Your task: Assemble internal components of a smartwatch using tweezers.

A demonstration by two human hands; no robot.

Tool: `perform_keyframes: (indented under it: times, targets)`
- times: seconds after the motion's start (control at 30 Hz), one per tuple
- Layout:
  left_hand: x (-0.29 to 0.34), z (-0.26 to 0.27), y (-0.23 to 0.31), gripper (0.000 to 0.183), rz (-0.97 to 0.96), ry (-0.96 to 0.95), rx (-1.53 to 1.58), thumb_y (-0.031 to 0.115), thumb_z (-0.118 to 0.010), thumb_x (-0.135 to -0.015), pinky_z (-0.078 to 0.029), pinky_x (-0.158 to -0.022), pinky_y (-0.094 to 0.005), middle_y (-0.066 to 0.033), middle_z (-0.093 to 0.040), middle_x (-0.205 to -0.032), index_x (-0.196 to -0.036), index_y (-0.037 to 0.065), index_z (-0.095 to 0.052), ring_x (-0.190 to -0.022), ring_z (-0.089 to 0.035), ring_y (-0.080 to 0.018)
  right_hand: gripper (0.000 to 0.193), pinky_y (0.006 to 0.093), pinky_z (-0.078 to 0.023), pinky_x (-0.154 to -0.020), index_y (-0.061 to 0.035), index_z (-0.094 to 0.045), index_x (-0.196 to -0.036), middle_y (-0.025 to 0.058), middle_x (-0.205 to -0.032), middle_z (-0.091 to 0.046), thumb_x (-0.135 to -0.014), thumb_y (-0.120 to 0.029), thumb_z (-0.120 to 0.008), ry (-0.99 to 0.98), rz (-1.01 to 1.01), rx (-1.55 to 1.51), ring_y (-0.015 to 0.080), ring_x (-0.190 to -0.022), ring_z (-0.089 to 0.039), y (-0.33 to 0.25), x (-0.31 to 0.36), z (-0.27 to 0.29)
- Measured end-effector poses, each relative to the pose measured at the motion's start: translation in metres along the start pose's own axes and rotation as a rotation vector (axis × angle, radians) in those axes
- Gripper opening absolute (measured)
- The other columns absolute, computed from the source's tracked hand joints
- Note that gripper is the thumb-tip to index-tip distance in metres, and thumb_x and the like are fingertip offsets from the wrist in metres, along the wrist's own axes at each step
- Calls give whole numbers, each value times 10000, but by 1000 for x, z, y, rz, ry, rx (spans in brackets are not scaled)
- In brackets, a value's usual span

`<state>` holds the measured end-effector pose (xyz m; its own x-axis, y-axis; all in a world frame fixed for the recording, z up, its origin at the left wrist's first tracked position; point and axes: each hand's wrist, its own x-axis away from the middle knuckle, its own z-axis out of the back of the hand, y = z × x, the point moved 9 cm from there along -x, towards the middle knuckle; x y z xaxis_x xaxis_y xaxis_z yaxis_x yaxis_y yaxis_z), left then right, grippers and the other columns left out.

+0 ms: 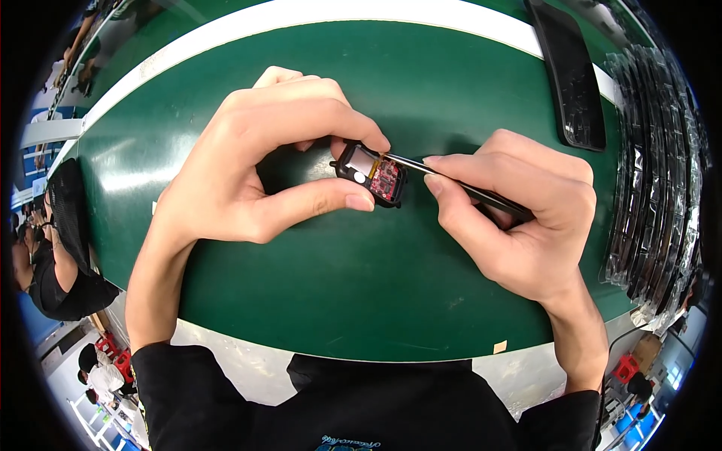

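Between the thumb and index finger of my left hand [259, 158] is a small black electronic device casing [386, 197], its inside facing up. A red circuit board [386, 179] shows at its right end, and a silvery block [361, 160] with a small white disc sits at its left, a yellow strip between them. My right hand [526, 210] pinches dark tweezers [481, 194] with a bright metal end. Their tip meets the upper edge of the casing near the board, close to my left index fingertip; exactly what it touches is too small to tell.
A black phone-like slab [569, 75] lies at the far right. Beside it stand stacked clear plastic trays [654, 180] with dark contents. The green tabletop [361, 286] has a white strip [316, 16] along its far side. Another person [64, 278] sits at the left edge.
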<state>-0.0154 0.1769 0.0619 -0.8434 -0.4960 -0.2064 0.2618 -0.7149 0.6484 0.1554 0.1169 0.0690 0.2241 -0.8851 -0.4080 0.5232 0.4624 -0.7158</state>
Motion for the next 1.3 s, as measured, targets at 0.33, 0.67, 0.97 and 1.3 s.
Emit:
perform_keyframes:
  times: [0.33,0.67,0.97,1.3]
  targets:
    - [-1,0,0,525,28,-7,11,362,-947,-732,-422,-844,-354,-49,-728,-934,-1120,35,-813,-762,-527,-181,170,265,-319,-500,24,-854,-971,34,-656,-640,-813,80,-829,-2,-31,-48,83,-536,-500,3,1,1]
    - [-1,0,3,478,-9,2,-13,336,-932,-770,-423,-817,-341,-61,-737,-955,-1117,29,-813,-783,-561,-194,166,262,-302,-488,20,-852,-961,27,-645,-629,-811,86,-826,-2,-36,-29,76,-514,-485,0,0,1]
    - [-1,-1,4,483,-3,5,2,327,-937,-763,-418,-833,-343,-53,-725,-944,-1122,30,-811,-766,-541,-190,148,269,-320,-494,22,-852,-961,39,-637,-633,-822,69,-831,-3,-37,-77,90,-519,-513,4,2,1]
    - [1,3,0,487,8,18,-1,286,-947,-733,-414,-858,-344,-41,-704,-924,-1135,49,-806,-757,-529,-181,92,289,-376,-464,22,-824,-892,52,-655,-661,-803,43,-821,7,-54,-69,114,-499,-554,4,-2,4]
